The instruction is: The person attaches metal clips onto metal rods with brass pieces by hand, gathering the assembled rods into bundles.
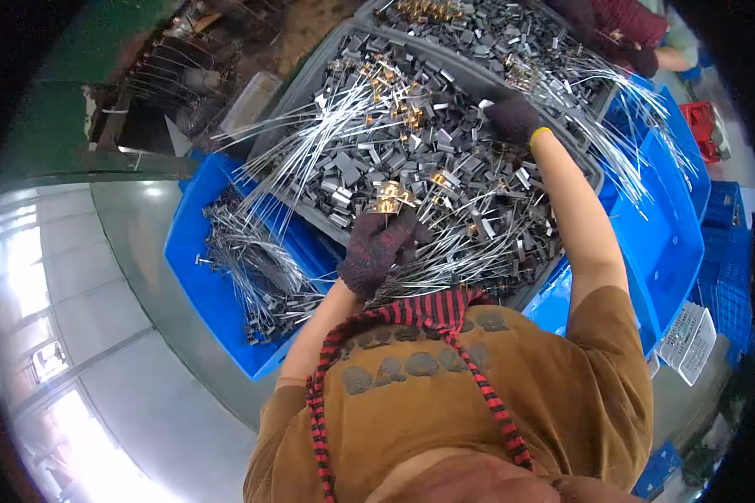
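Note:
My left hand (377, 250), in a dark knit glove, is closed around a bundle of thin metal rods with brass ends (392, 198), held just above the near part of the grey tray (310, 80). My right hand (514, 117), also gloved, reaches far into the same tray among the small grey metal pieces (445, 151) and loose rods. Whether its fingers grip anything is hidden.
A blue bin (195, 260) at my left holds several wire rods. Another blue bin (671, 243) stands at my right. A second grey tray (478, 33) of metal pieces lies beyond, with another person's gloved hand (642, 60) at it. Grey floor is at the left.

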Demonstrator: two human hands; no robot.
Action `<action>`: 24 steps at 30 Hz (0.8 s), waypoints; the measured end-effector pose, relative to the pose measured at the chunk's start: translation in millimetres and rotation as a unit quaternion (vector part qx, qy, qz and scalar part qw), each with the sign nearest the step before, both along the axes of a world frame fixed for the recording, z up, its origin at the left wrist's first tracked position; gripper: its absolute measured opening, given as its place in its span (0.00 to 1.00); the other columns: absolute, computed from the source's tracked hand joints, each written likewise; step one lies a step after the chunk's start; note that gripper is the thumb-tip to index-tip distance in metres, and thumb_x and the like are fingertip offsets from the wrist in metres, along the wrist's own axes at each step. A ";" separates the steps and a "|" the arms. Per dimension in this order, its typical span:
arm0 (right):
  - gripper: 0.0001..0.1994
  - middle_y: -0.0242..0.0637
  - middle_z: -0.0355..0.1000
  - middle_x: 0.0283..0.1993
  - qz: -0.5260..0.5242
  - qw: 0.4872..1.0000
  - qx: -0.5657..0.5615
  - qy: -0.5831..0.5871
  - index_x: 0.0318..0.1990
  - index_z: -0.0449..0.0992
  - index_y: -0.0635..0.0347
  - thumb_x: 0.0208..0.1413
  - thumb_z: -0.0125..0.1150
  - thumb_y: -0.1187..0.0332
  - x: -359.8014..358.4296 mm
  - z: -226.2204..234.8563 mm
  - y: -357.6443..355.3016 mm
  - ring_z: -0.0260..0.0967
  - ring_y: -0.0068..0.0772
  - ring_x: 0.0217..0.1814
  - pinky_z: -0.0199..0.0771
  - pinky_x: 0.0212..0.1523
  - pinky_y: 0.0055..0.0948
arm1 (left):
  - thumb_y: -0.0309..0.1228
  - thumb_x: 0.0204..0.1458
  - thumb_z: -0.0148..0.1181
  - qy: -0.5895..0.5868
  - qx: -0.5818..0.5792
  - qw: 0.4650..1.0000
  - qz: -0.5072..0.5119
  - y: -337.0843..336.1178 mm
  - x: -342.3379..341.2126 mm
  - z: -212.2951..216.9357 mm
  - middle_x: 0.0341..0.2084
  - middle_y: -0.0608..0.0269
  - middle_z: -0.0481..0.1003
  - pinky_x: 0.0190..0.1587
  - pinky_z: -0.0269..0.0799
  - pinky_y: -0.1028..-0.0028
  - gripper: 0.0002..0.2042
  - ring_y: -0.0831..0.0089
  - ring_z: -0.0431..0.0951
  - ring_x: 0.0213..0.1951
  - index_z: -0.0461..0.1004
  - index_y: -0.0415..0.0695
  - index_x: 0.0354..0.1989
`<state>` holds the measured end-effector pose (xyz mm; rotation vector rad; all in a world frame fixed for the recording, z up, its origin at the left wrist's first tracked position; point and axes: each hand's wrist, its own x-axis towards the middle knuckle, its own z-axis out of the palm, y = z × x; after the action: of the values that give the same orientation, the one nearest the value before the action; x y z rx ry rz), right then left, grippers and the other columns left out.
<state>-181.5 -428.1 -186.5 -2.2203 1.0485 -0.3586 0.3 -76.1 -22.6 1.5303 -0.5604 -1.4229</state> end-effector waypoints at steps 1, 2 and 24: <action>0.17 0.38 0.78 0.34 -0.069 0.948 0.308 -0.048 0.55 0.80 0.53 0.57 0.62 0.66 19.6 63.7 31.5 0.75 0.33 0.30 0.78 0.33 0.37 | 0.39 0.65 0.56 -0.018 -0.001 0.999 0.035 9.8 3.0 1.2 0.24 0.66 0.80 0.21 0.62 0.78 0.14 0.83 0.71 0.19 0.79 0.42 0.32; 0.17 0.38 0.78 0.34 -0.080 0.950 0.298 -0.054 0.55 0.80 0.53 0.57 0.62 0.66 6.5 77.9 43.2 0.75 0.33 0.30 0.78 0.33 0.37 | 0.39 0.65 0.56 -0.019 -0.012 1.000 0.022 10.9 1.0 -1.2 0.24 0.66 0.80 0.21 0.62 0.78 0.14 0.83 0.71 0.19 0.79 0.42 0.32; 0.16 0.33 0.79 0.46 0.236 0.893 0.364 -0.119 0.55 0.79 0.54 0.64 0.63 0.59 -15.3 188.9 190.0 0.74 0.19 0.40 0.78 0.37 0.23 | 0.27 0.54 0.64 0.001 -0.058 0.998 -0.004 14.2 -7.9 14.9 0.28 0.69 0.79 0.26 0.67 0.77 0.10 0.81 0.73 0.24 0.81 0.41 0.44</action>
<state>-196.8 -238.1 2.4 -1.6081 0.3777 -0.0020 -7.6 -61.8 -7.7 1.4377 -0.6367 -1.3730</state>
